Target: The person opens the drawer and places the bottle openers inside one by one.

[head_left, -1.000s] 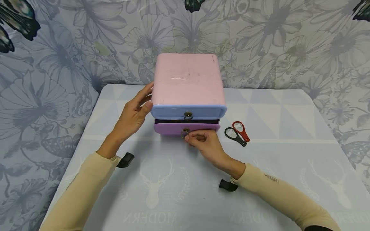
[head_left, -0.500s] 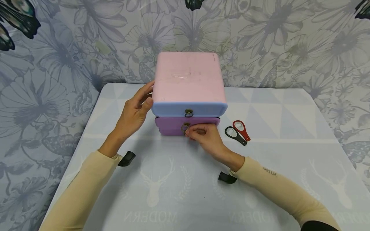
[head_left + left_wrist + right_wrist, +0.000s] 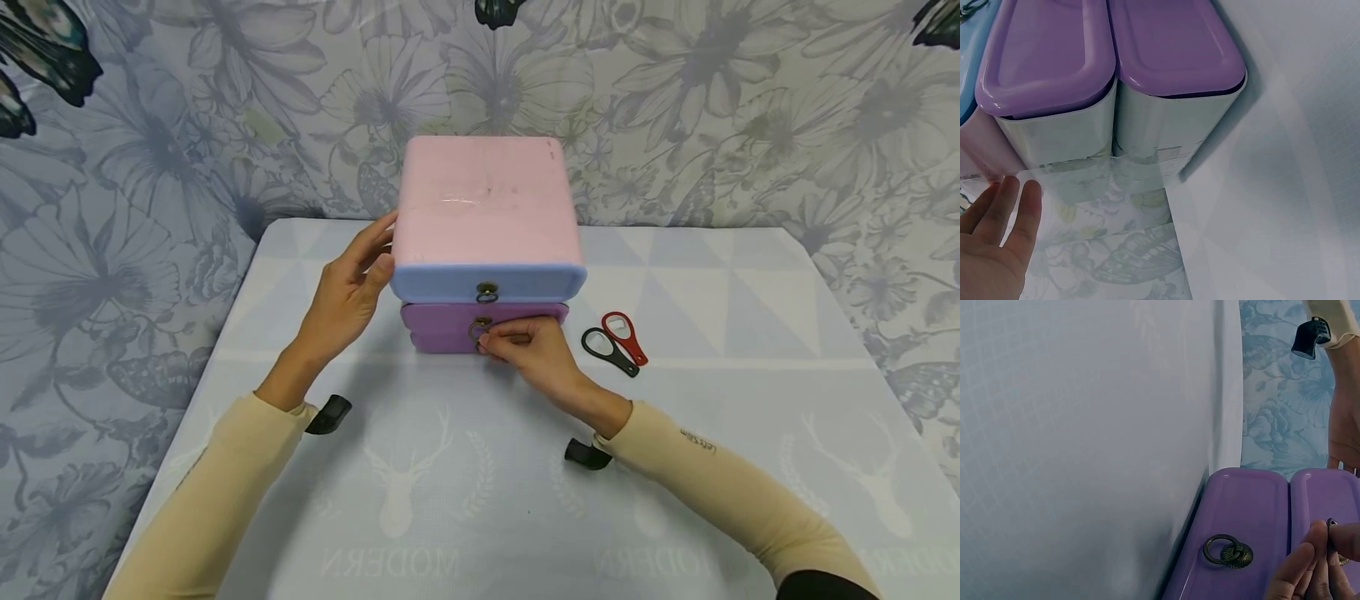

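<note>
A small drawer cabinet (image 3: 487, 200) with a pink top stands on the table, its blue top drawer (image 3: 435, 284) above two purple drawers. My right hand (image 3: 536, 358) pinches the brass ring pull (image 3: 475, 330) of the upper purple drawer (image 3: 431, 315), thumb against fingers. This drawer's front sits nearly level with the casing, a thin dark gap showing at its edge in the left wrist view. Below it is the lower purple drawer (image 3: 442, 342), whose ring pull (image 3: 1219, 549) hangs free in the right wrist view. My left hand (image 3: 337, 312) rests, fingers extended, along the cabinet's left side.
To the right of the cabinet lies a pair of scissors (image 3: 617, 343) with one black and one red handle. A patterned cloth covers the table (image 3: 720, 317). Behind it rises a wall (image 3: 690, 108) with a flower print.
The upper purple drawer, slightly pulled out a second ago, has gone back in, closing the dark gap above it. My right hand moved inward with the ring; the left stayed in place.
</note>
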`<state>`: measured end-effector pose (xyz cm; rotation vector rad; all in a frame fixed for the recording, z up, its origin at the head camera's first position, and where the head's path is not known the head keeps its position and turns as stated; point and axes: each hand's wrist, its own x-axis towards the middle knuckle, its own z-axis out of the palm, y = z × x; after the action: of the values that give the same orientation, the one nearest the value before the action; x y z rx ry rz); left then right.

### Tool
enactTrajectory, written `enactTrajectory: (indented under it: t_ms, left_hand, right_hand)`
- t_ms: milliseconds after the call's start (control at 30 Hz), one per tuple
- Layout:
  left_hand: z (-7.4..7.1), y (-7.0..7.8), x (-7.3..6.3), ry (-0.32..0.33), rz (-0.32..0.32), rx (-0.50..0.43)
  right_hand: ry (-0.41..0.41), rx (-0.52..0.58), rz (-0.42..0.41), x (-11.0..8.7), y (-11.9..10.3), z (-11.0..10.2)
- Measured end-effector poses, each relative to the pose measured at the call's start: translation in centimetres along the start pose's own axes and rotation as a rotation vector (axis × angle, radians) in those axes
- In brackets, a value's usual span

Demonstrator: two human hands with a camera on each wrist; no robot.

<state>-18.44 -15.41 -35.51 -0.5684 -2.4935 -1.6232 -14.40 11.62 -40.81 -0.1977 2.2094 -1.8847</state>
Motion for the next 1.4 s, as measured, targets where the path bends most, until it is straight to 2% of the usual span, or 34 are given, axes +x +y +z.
enactTrajectory:
  t_ms: [333,567,800,867,1100,1400]
  left_hand:
    - [-0.1,0.0,0.0,-0.009,0.002,0.0]
    - [-0.2,-0.1,0.0,-0.049,-0.004,-0.011]
    - [-0.3,-0.3,-0.1,-0.087,-0.002,-0.02]
    - [-0.3,-0.1,-0.1,-0.098,-0.003,-0.021]
    - [-0.2,2.8,-0.7,-0.117,0.017,0.016]
    - [-0.1,2.7,-0.6,-0.097,0.04,0.036]
  right_hand:
    - [0.002,-0.145,0.026,-0.9,1.3,-0.4]
    - [0.018,-0.247,0.017,-1.1,3.0,-0.7]
    - [0.015,-0.294,0.001,-0.7,3.6,-0.8]
    - [0.012,-0.294,-0.008,-0.5,3.6,-0.8]
    - [0.01,-0.272,-0.017,-0.2,3.6,-0.2]
    - [0.036,-0.322,-0.024,0.3,3.9,0.0]
